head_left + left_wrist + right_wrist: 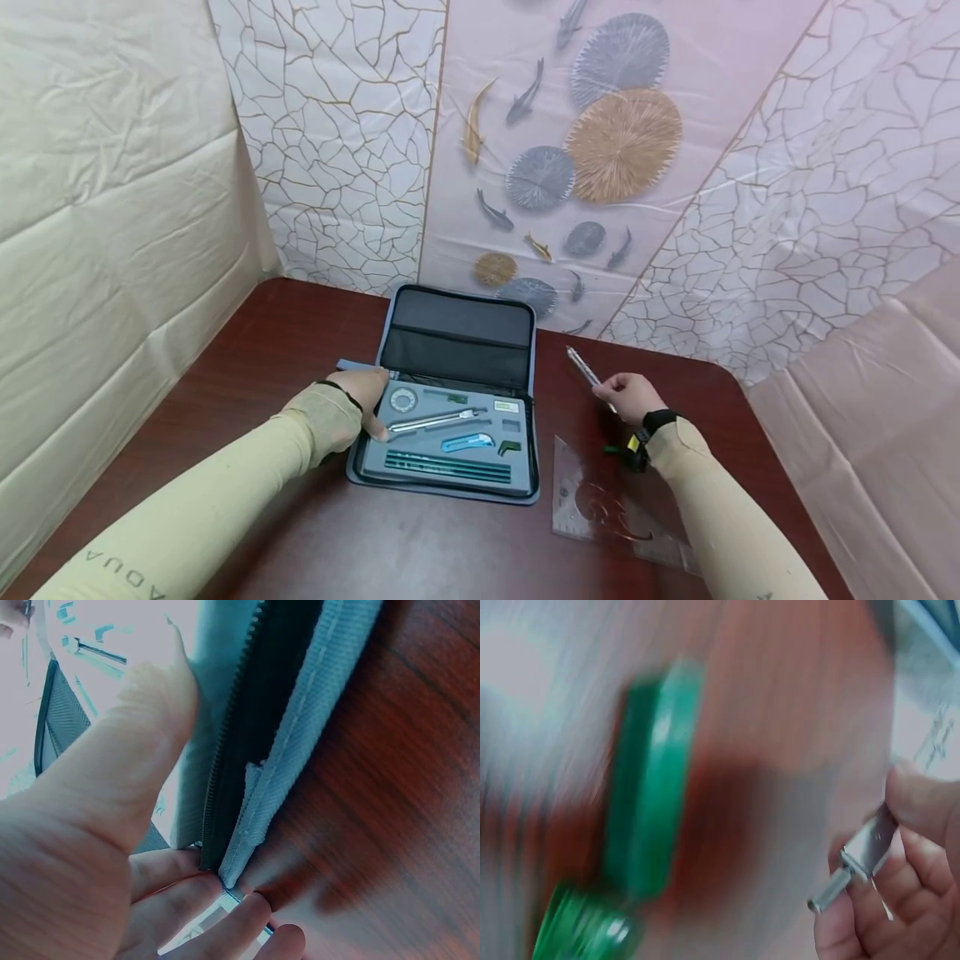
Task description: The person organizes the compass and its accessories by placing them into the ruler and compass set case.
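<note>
A blue zip case [535, 358] lies unfolded on the table, its grey tray [450, 483] facing up. My left hand [365, 392] rests on the case's left edge. In the left wrist view, the thumb [150, 712] lies along the tray's edge, and the fingers [195, 900] touch the case's corner. To the right of the case, my right hand [630, 396] pinches a slim silver compass [581, 365] between thumb and fingers. Its short knurled end [832, 891] shows in the right wrist view. Another silver compass [435, 421] lies in the tray.
The tray also holds dark green pencils [450, 467], a light-blue cutter [467, 442], a white ring [402, 400] and a small eraser [506, 407]. Clear plastic drawing templates [573, 500] lie at the right. Green objects [656, 780] sit by my right wrist, blurred.
</note>
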The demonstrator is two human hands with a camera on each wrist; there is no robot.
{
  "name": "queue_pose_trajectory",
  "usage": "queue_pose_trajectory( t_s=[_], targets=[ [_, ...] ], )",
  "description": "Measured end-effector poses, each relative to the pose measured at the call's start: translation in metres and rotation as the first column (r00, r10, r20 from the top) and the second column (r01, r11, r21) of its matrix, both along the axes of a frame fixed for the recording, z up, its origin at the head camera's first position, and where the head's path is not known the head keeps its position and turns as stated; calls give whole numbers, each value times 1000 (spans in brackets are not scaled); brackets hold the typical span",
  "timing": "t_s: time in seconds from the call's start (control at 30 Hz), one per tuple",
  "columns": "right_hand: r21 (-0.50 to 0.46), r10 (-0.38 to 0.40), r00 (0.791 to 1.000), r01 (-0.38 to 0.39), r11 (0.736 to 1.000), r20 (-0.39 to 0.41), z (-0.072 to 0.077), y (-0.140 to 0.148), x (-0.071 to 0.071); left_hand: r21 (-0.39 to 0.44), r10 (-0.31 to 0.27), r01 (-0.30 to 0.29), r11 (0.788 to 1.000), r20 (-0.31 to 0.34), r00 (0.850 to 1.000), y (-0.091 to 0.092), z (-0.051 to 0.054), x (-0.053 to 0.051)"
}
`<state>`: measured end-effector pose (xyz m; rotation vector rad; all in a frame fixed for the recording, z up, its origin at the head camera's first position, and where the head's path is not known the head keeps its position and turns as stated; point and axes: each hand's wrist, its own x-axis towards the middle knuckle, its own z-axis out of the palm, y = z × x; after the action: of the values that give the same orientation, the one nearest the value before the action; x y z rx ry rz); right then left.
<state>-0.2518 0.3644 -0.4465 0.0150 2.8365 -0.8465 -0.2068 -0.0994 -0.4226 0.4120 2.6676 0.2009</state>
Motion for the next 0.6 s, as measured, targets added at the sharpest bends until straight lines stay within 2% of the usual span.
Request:
queue_pose_trajectory(
  t_s=[0.13,0.27,0.43,0.6],
  targets=[
    [24,118,993,-119,993,21,11,-38,1,5,-4,4,1000,6,1000,0,2,1],
    [25,242,969,-243,970,49,17,-80,7,15,8,-8,1000,32,999,1,6,2],
    [-30,398,913,-397,917,91,24,-129,20,10,6,-6,1000,32,999,1,8,2],
    [-73,514,846,-509,857,142,24,-165,30,15,10,-10,1000,13,1000,0,3,2]
  ],
)
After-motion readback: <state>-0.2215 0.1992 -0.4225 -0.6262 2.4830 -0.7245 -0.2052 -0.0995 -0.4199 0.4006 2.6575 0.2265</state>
